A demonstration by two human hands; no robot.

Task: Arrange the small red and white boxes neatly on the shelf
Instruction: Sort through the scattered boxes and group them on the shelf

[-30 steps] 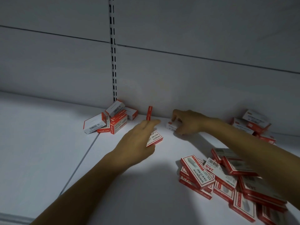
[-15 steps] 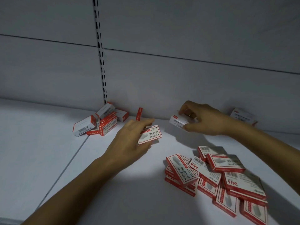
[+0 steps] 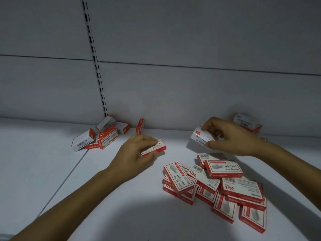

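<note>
Shelf (image 3: 43,171) was white, w/ a grey back panel (image 3: 173,87) behind it and a slotted upright (image 3: 95,58) running down to the corner. Biggest lot of stock was a loose pile (image 3: 217,185) of red & white boxes at front right. They overlapped at all angles, some face up, some barcode up, so prob. unsorted. A smaller cluster (image 3: 102,136) sat jumbled at the foot of the upright, back left. A few spare boxes (image 3: 246,121) lay against the panel behind the R wrist. Nothing was lined up yet, so the task looked early.

L hand (image 3: 133,153) reached to mid-shelf. Its fingers (image 3: 148,141) curled over the top of the first box (image 3: 157,147), thumb under the near edge: a firm pinch, box tilted. Couldn't tell if it touched the shelf.

R hand (image 3: 231,138) gripped the second box (image 3: 199,136) clear of the shelf, white side to camera, fingers (image 3: 209,122) wrapped over its far edge, thumb below. Both were prob. meant for a row along the back.

A lone box (image 3: 140,126) stood on end by the panel, btwn cluster and L hand; poss. the row's start.
</note>
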